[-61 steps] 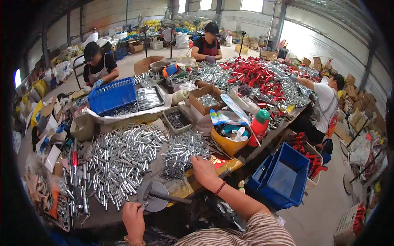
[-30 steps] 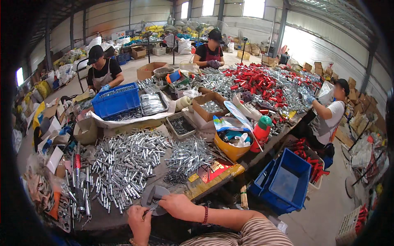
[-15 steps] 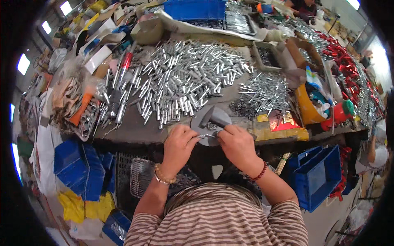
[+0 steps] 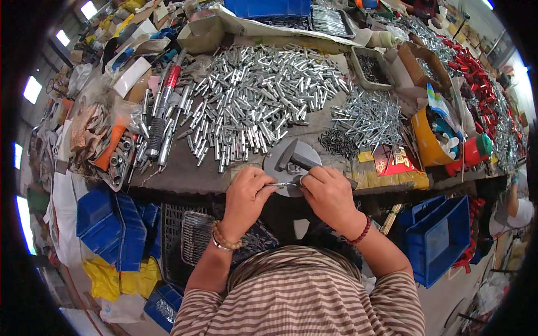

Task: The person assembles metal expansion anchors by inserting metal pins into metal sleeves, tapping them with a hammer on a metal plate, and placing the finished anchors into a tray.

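Observation:
Between my two hands, over the near edge of the bench, is a thin silver metal rod (image 4: 284, 184). My left hand (image 4: 245, 197) pinches its left end with thumb and fingers. At the other end, my right hand (image 4: 332, 203) is closed on it too, and the fingers hide that tip. Just beyond the rod lies a round grey metal plate (image 4: 273, 162). A hammer (image 4: 303, 161) rests across this plate, its head toward the far side. Small metal bits on the plate beside the hammer are too small to make out.
Beyond the plate spreads a large heap of silver metal tubes (image 4: 255, 98). Thin rods (image 4: 370, 119) are piled to its right, next to small dark pieces (image 4: 338, 143). A yellow container (image 4: 428, 140) stands at right. Blue bins (image 4: 440, 241) sit below the bench on both sides.
The view has shifted slightly. The rod between my hands now lies more level, and both hands keep hold of it. The hammer stays on the plate.

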Action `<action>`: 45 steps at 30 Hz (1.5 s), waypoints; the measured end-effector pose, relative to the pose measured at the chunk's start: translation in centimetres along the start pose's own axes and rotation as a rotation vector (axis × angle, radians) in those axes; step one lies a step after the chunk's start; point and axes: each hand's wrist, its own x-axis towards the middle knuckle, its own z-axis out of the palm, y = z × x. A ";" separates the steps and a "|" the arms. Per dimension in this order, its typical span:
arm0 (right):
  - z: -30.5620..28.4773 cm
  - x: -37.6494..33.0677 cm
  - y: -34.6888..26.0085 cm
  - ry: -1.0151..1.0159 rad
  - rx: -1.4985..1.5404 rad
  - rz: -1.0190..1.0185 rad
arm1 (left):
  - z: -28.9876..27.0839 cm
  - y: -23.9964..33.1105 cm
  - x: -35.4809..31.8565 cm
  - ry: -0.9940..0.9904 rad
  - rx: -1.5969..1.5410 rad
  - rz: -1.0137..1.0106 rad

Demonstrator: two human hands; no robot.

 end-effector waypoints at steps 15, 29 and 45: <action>0.1 -0.3 0.0 0.056 0.094 -0.004 | 0.4 -0.1 -0.1 -0.013 -0.056 -0.018; -3.6 0.6 6.2 0.039 -0.203 0.271 | 0.7 -0.4 -0.3 0.018 -0.076 0.012; -1.6 2.2 6.1 -0.056 -0.298 0.341 | 0.7 -0.9 -0.5 0.027 -0.063 0.050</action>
